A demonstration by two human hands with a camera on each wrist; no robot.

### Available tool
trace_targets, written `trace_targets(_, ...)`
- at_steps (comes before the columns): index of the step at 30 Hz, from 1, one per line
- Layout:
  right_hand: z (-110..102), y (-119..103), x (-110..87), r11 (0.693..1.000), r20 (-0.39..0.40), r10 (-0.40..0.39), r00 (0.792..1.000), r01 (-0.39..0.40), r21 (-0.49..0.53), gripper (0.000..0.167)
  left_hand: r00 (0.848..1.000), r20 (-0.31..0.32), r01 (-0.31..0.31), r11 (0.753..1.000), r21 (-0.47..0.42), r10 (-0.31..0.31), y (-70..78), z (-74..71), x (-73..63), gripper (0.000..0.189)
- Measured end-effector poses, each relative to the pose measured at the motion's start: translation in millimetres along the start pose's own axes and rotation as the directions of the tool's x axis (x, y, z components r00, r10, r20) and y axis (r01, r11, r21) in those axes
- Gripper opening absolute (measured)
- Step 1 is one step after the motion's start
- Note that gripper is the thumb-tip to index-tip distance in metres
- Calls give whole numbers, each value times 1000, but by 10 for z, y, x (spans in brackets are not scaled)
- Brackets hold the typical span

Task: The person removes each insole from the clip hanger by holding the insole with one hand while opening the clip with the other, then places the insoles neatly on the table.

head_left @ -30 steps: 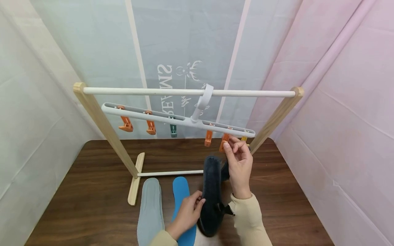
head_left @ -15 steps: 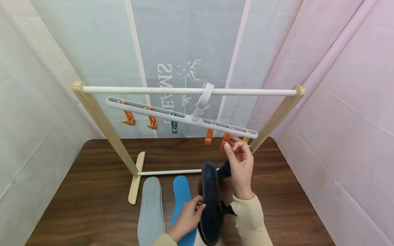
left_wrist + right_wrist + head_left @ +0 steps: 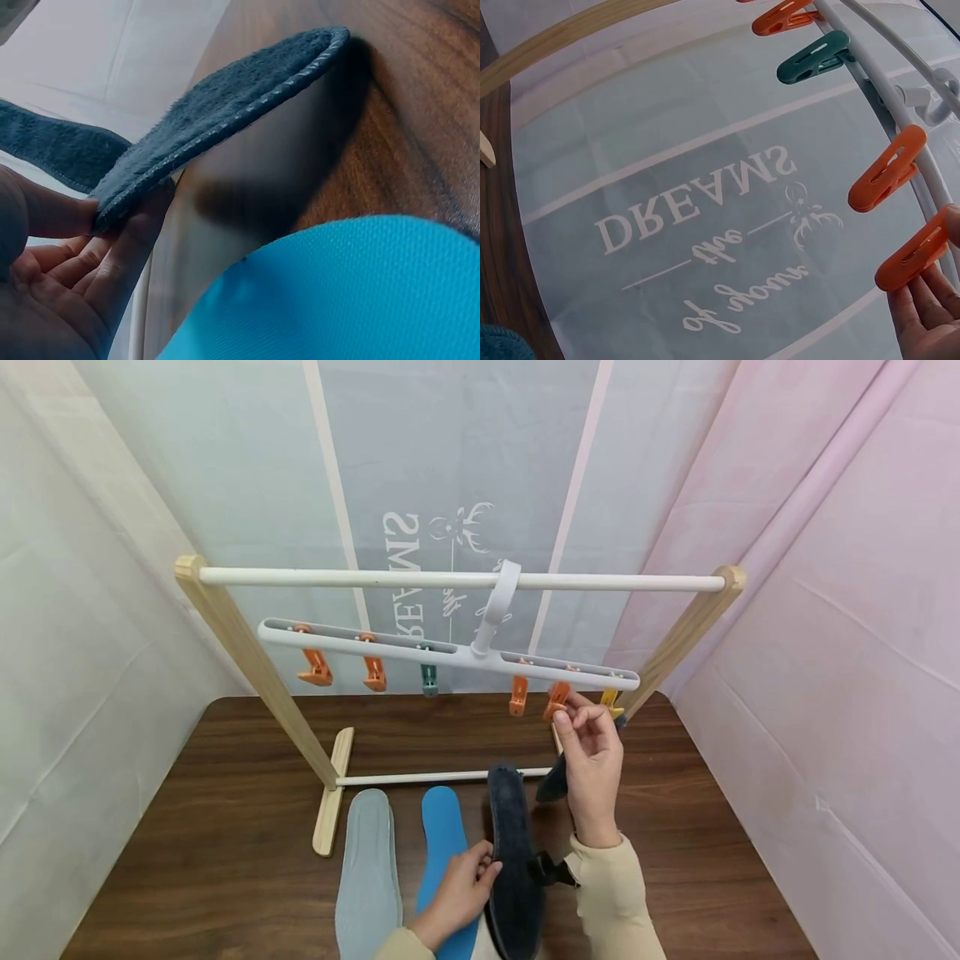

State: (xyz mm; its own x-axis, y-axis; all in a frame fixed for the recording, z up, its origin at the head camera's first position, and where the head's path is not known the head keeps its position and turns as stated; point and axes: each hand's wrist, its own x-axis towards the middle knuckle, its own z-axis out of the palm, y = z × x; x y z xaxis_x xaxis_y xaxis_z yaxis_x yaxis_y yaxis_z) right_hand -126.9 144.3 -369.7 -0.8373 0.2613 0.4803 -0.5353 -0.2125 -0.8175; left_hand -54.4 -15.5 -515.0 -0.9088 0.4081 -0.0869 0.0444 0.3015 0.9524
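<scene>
My left hand (image 3: 461, 889) pinches the edge of a dark fuzzy insole (image 3: 516, 877) between thumb and fingers. In the left wrist view its stitched rim shows, and the insole (image 3: 225, 105) is raised above the wooden table. My right hand (image 3: 592, 764) pinches an orange clip (image 3: 557, 700) on the white hanger (image 3: 420, 652); the right wrist view shows fingers below this orange clip (image 3: 913, 255). Beside that hand, a yellow clip (image 3: 609, 698) holds a second dark insole (image 3: 553, 783), mostly hidden behind the hand.
Several other clips hang along the bar, among them a green clip (image 3: 428, 680). The hanger hooks over the rod (image 3: 345, 578) of a wooden rack (image 3: 258, 677). On the table (image 3: 247, 843) lie a grey insole pair (image 3: 369, 877) and a blue insole (image 3: 442, 827).
The hanger's left end rose, then dropped again, and the bar has shifted slightly right with my right hand. The dark insole in my left hand has come down a little toward me.
</scene>
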Motion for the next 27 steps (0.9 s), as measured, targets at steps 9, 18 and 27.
trace_targets(9, -43, 1, -16, 999, -8, 30, 1000, -30, 11, 18, 999, 8, 40, 998, -47, -40, -59, 36, 25, 11)
trace_targets(18, -72, 11, -42, 998, -15, 60, 998, -60, 17, 17, 999, 1, -49, 994, -98, 50, -268, 82, 65, 19)
trace_targets(27, -136, 35, -119, 996, 10, 78, 997, -77, -36, 9, 997, 4, 73, 994, -85, -73, -171, 141, 69, 11)
